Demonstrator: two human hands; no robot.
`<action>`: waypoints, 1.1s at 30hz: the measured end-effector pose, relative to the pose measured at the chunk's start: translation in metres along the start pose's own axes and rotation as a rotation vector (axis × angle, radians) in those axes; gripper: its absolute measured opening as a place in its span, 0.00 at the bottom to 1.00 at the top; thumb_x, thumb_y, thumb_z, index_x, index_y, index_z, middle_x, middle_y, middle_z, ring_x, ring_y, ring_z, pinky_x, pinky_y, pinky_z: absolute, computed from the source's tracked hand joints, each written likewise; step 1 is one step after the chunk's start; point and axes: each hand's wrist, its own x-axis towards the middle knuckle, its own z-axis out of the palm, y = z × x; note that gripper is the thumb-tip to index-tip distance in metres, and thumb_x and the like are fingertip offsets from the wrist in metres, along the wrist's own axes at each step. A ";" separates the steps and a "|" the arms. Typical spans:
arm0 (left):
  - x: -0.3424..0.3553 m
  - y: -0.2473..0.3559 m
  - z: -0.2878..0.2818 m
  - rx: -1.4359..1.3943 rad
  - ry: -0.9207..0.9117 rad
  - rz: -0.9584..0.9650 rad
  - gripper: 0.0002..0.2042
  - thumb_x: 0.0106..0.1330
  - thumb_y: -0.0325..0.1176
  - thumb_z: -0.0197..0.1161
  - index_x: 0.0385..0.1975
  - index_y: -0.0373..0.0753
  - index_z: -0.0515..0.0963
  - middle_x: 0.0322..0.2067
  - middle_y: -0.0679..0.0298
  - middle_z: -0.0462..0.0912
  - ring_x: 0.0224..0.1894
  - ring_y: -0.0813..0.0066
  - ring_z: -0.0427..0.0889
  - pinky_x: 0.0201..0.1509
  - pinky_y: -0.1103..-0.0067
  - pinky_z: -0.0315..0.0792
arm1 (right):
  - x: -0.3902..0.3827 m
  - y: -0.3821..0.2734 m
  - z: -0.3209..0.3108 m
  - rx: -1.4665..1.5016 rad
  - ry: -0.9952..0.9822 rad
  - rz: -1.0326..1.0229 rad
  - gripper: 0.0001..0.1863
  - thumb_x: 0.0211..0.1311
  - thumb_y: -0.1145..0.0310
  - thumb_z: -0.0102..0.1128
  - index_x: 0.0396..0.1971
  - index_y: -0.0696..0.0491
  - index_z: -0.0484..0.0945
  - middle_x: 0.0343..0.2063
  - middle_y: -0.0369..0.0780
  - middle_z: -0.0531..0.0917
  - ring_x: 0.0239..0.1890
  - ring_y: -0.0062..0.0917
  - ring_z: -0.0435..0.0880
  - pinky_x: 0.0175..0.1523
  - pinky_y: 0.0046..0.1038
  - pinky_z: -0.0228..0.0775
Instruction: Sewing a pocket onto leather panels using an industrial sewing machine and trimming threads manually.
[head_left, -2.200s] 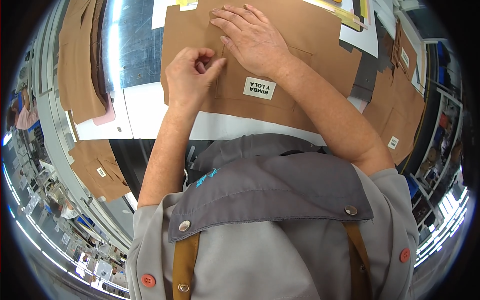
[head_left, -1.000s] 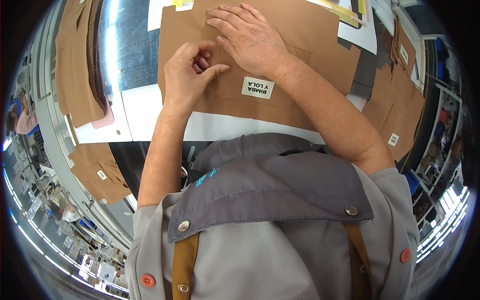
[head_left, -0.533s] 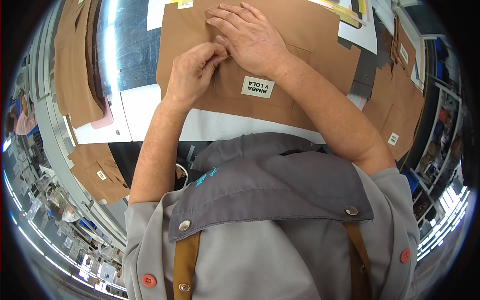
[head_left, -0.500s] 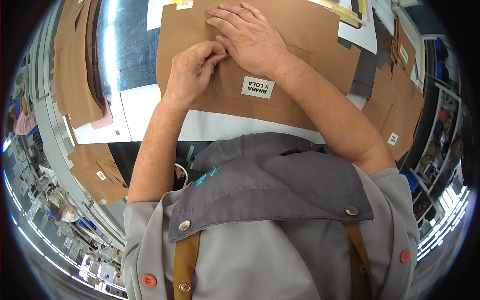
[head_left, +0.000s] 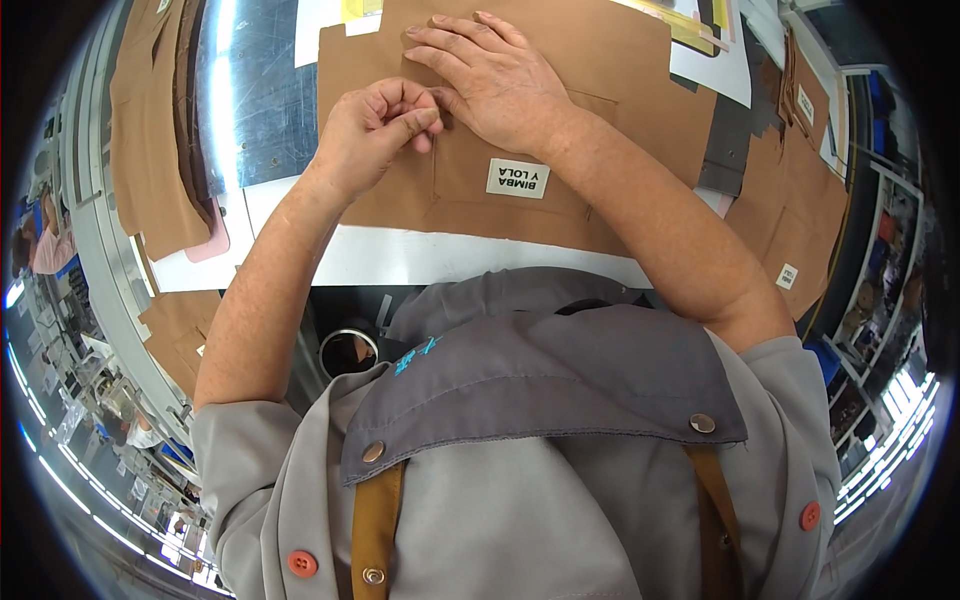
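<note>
A flat brown fabric panel (head_left: 480, 210) with a stitched pocket outline and a small white label (head_left: 517, 178) lies on the work surface before me. My right hand (head_left: 500, 85) rests flat on it, palm down with the fingers stretched out. Just left of its thumb, my left hand (head_left: 380, 130) is raised a little over the panel. Its thumb presses against curled fingers in a pinch, and whatever is between them, if anything, is too small to make out.
A shiny metal plate (head_left: 255, 100) is at the left, beside stacked brown panels (head_left: 150, 140). More labelled brown panels (head_left: 795, 210) lie at the right. Yellow-edged templates (head_left: 690, 30) sit at the far right. Below the table's white front edge (head_left: 480, 253) another brown piece (head_left: 175, 330) hangs at left.
My left hand has drawn back slightly to the left and turned, still pinched, and its forearm has swung outward. The right hand stays nearly in place; the panel has barely shifted.
</note>
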 end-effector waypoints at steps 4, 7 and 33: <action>-0.004 -0.004 -0.001 0.049 -0.033 -0.064 0.04 0.75 0.29 0.63 0.38 0.37 0.80 0.32 0.70 0.84 0.30 0.86 0.78 0.36 0.87 0.71 | 0.000 0.001 0.002 -0.008 -0.010 -0.003 0.26 0.78 0.47 0.49 0.70 0.39 0.70 0.73 0.24 0.67 0.77 0.19 0.58 0.84 0.36 0.42; -0.012 0.011 0.002 0.384 -0.001 -0.081 0.03 0.75 0.29 0.63 0.40 0.37 0.80 0.33 0.70 0.85 0.30 0.86 0.79 0.36 0.88 0.71 | -0.001 0.000 0.003 -0.031 -0.003 -0.009 0.25 0.78 0.48 0.49 0.70 0.38 0.70 0.73 0.25 0.67 0.78 0.19 0.58 0.84 0.36 0.41; -0.026 0.007 -0.006 0.657 0.283 0.199 0.03 0.67 0.25 0.68 0.37 0.35 0.80 0.27 0.63 0.84 0.29 0.77 0.81 0.36 0.77 0.76 | -0.001 -0.001 -0.003 -0.071 -0.042 -0.006 0.25 0.82 0.50 0.42 0.72 0.38 0.67 0.75 0.25 0.65 0.79 0.20 0.55 0.85 0.36 0.40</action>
